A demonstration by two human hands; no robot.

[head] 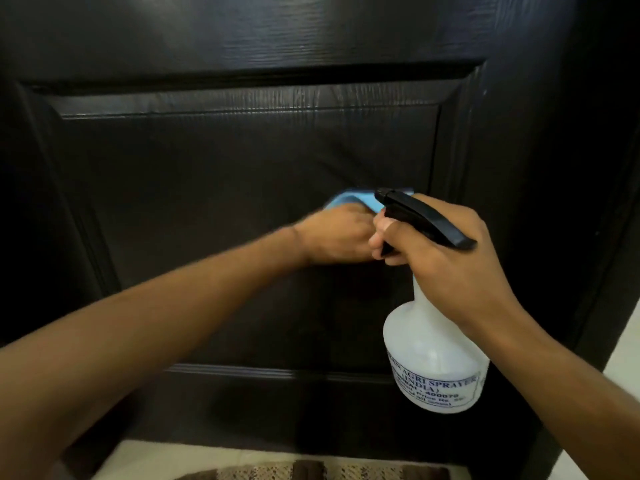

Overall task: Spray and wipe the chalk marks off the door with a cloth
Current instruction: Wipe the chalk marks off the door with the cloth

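Against the door [242, 161], a blue cloth [104, 199] is pressed by the left hand [337, 235]; the spray bottle [434, 355] is gripped by the right hand [446, 258].

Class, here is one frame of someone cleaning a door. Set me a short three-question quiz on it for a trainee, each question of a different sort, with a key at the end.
1. True or false: the right hand grips the spray bottle by its neck, under the black trigger head.
2. Multiple choice: the blue cloth is
A. lying on the floor mat
B. pressed to the dark door under the left hand
C. draped over the bottle
3. Fill in: at the bottom of the view, below the door, lies a patterned brown ____.

Key: 1 true; 2 B; 3 mat.
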